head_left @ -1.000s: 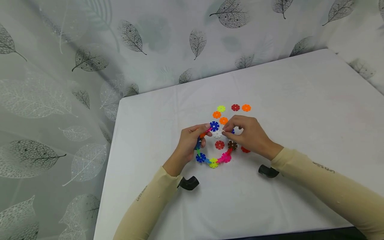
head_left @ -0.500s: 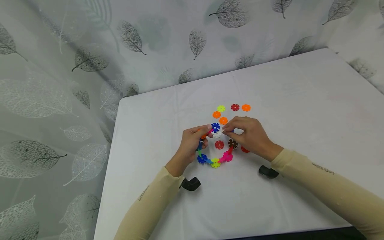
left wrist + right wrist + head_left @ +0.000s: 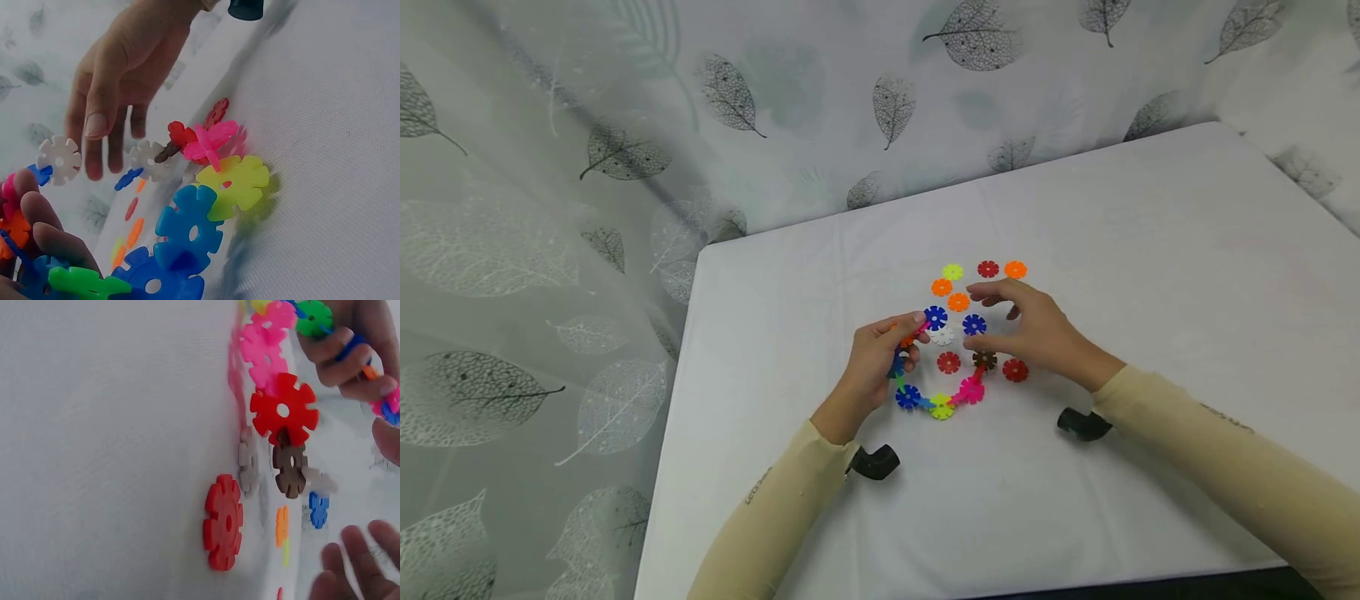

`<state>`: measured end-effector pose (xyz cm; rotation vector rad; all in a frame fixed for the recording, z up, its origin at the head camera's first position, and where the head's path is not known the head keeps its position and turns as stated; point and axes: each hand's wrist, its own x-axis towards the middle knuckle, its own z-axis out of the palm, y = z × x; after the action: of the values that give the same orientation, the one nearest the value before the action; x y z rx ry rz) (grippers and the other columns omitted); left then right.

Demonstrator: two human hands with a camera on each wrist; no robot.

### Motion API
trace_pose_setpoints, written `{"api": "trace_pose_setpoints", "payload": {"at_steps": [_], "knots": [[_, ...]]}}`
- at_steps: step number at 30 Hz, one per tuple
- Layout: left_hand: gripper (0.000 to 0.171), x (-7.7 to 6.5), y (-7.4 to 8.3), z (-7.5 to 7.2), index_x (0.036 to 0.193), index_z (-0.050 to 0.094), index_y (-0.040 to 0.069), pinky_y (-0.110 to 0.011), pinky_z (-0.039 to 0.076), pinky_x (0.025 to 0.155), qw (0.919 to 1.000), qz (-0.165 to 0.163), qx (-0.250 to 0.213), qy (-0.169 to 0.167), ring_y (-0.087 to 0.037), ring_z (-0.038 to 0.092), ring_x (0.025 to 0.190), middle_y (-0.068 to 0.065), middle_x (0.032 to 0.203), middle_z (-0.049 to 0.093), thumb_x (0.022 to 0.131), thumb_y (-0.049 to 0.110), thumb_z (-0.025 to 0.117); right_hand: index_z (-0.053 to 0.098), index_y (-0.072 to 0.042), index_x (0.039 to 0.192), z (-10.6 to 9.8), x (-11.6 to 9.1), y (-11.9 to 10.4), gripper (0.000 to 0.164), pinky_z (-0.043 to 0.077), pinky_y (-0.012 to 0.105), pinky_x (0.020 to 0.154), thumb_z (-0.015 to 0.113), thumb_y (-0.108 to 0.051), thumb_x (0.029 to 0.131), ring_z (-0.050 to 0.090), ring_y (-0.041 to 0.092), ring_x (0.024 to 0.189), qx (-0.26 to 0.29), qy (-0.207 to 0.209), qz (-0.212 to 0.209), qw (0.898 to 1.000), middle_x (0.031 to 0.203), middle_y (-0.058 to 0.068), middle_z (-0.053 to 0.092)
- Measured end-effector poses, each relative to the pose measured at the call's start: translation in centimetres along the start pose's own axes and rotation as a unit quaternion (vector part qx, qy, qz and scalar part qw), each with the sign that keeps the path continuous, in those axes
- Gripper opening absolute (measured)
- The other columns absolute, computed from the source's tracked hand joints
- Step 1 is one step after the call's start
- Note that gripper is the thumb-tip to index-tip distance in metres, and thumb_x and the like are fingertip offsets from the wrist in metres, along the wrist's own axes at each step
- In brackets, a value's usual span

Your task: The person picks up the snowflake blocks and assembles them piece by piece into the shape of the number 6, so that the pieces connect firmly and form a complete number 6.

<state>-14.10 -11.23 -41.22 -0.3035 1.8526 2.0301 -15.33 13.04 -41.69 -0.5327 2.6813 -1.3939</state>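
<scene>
My left hand (image 3: 880,358) pinches a chain of slotted plastic flower discs between thumb and fingers. The chain curves from a blue disc (image 3: 936,317) at the fingertips, down through a yellow disc (image 3: 942,407) and pink discs (image 3: 972,390), to a brown disc (image 3: 984,359). In the left wrist view, a white disc (image 3: 59,160) is slotted onto the blue one near the left fingers, and another white disc (image 3: 150,159) adjoins the brown one. My right hand (image 3: 1045,337) hovers at the chain's right side, thumb and fingers spread apart, holding nothing.
Loose discs lie on the white-covered table (image 3: 1150,275): a red one (image 3: 1015,370) by the right wrist, a blue one (image 3: 974,324) below the right fingers, and several orange, red and yellow ones behind. Black curved pieces (image 3: 876,462) sit under both wrists. A leaf-patterned curtain (image 3: 820,108) hangs behind.
My right thumb and fingers have parted from their pinch at the white disc, and that hand has shifted slightly right. The left hand keeps its hold on the chain, nearly still.
</scene>
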Motion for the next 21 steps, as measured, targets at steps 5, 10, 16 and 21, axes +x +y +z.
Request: {"api": "trace_pose_setpoints", "payload": {"at_steps": [5, 10, 16, 21], "knots": [[0.033, 0.0, -0.2, 0.0, 0.116, 0.076, 0.011, -0.020, 0.052, 0.060, 1.0000, 0.002, -0.003, 0.000, -0.014, 0.056, 0.063, -0.005, 0.090, 0.071, 0.095, 0.036, 0.072, 0.049, -0.008, 0.147, -0.4, 0.4, 0.7, 0.082, 0.055, 0.047, 0.090, 0.085, -0.040, 0.082, 0.058, 0.032, 0.119, 0.017, -0.069, 0.097, 0.993, 0.133, 0.013, 0.061], [0.033, 0.0, -0.2, -0.2, 0.119, 0.075, 0.012, -0.021, 0.052, 0.063, 0.9997, 0.016, -0.007, -0.014, -0.014, 0.058, 0.065, -0.005, 0.090, 0.071, 0.096, 0.035, 0.072, 0.053, -0.008, 0.144, -0.4, 0.5, 1.1, 0.074, 0.058, 0.037, 0.079, 0.084, -0.035, 0.083, 0.063, 0.029, 0.106, 0.009, -0.099, 0.107, 0.989, 0.120, 0.013, 0.065], [0.034, 0.0, -0.2, -0.4, 0.123, 0.074, 0.014, -0.021, 0.052, 0.064, 0.9991, 0.027, -0.015, -0.031, -0.015, 0.059, 0.066, -0.006, 0.090, 0.072, 0.097, 0.034, 0.071, 0.058, -0.008, 0.138, -0.1, 0.1, 1.5, 0.067, 0.058, 0.033, 0.072, 0.085, -0.033, 0.082, 0.065, 0.025, 0.097, 0.018, -0.107, 0.107, 0.988, 0.106, 0.009, 0.068], [0.034, 0.0, -0.1, -0.5, 0.123, 0.074, 0.014, -0.022, 0.053, 0.066, 0.9993, 0.022, -0.010, -0.029, -0.015, 0.061, 0.068, -0.005, 0.090, 0.072, 0.097, 0.035, 0.070, 0.059, -0.007, 0.137, 0.0, -0.5, 1.9, 0.065, 0.058, 0.035, 0.078, 0.084, -0.034, 0.083, 0.065, 0.025, 0.099, 0.023, -0.107, 0.117, 0.987, 0.110, 0.010, 0.068]]}}
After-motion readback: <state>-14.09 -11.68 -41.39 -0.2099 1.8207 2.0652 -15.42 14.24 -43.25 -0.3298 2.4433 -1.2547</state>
